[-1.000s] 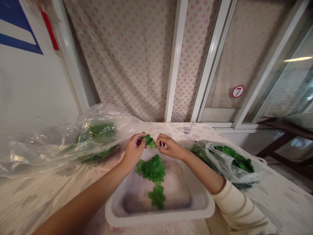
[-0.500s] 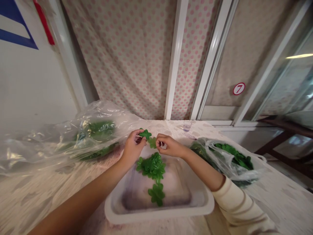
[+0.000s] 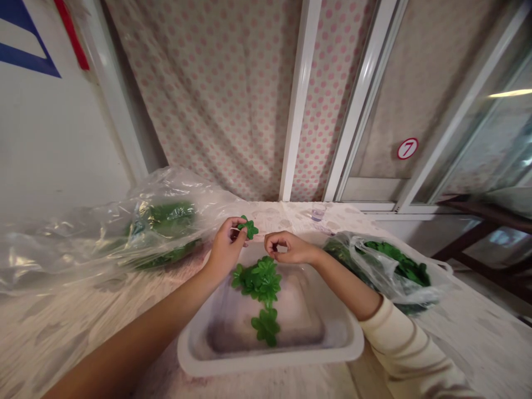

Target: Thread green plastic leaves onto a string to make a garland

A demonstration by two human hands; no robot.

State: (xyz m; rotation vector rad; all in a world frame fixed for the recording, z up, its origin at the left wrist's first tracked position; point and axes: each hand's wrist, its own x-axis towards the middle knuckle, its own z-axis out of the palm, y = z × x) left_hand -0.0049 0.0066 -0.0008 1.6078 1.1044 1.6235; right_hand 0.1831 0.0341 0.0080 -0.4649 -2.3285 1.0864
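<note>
Some green pieces (image 3: pixel 251 228) are pinched at one side in our left hand (image 3: pixel 226 243), likely to keep them uncrushed; our right hand (image 3: pixel 291 248) curls narrowly by the heap (image 3: pixel 261 281) in the tray (image 3: pixel 270 364), holding what, we cannot tell.

Narrow gap between left hand (image 3: pixel 229 244) and right hand (image 3: pixel 293 247). Big plastic bag (image 3: pixel 183 185) blocks off left; smaller bag (image 3: pixel 381 267) beyond right forearm. Tray (image 3: pixel 270 364) open toward right; green pile (image 3: pixel 260 280) obstructs middle.
</note>
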